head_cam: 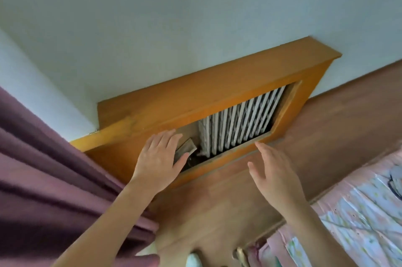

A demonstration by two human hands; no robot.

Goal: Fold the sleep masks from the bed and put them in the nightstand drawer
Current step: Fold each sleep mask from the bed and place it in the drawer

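My left hand (pixel 159 161) is stretched forward with fingers spread and holds nothing, in front of the left end of an orange wooden radiator cover. My right hand (pixel 275 174) is also out in front, palm turned inward, fingers apart and empty, over the wooden floor. The bed (pixel 356 212) with its pink, patterned sheet fills the lower right corner. No sleep mask and no nightstand drawer show in this view.
The orange wooden radiator cover (pixel 219 92) stands against the pale wall, with a white ribbed radiator (pixel 241 121) behind its opening. A purple curtain (pixel 50 182) hangs at the left. Brown wooden floor (pixel 339 125) runs between the cover and the bed.
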